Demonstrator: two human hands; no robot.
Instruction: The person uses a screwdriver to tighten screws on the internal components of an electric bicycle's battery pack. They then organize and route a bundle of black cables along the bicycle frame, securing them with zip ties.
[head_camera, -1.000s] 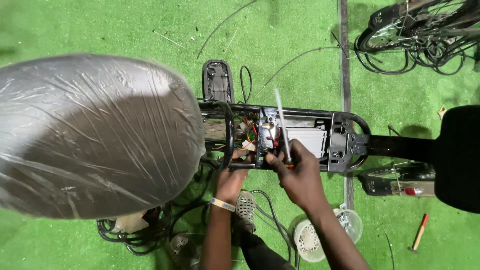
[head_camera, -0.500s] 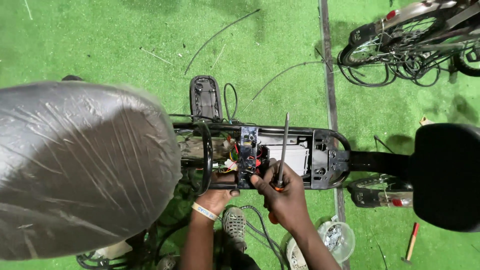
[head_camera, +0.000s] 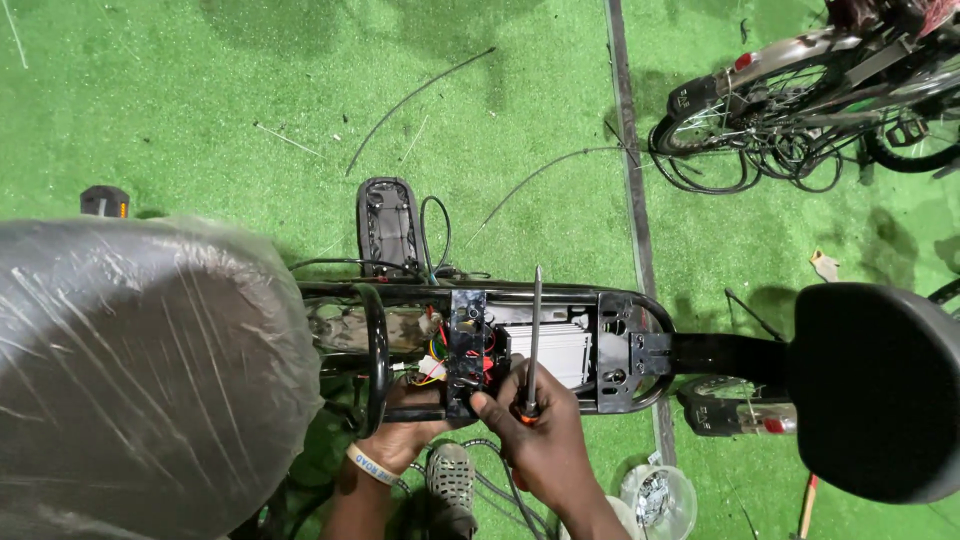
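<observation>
Here, right grip (head_camera: 540, 440) closed around screwdriver (head_camera: 533, 340), shaft jutting up past fingers; left grip (head_camera: 410, 430) clasped under black bracket (head_camera: 466, 350).

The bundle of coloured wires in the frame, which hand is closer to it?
Left. The left hand sits just below the coloured wires, under the frame. The right hand is further right, holding a screwdriver beside the silver box.

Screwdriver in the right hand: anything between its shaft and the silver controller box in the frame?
Nothing visible. The right hand holds the screwdriver, whose shaft lies across the silver controller box with no part over it. The coloured wires sit further left by the left hand.
</observation>
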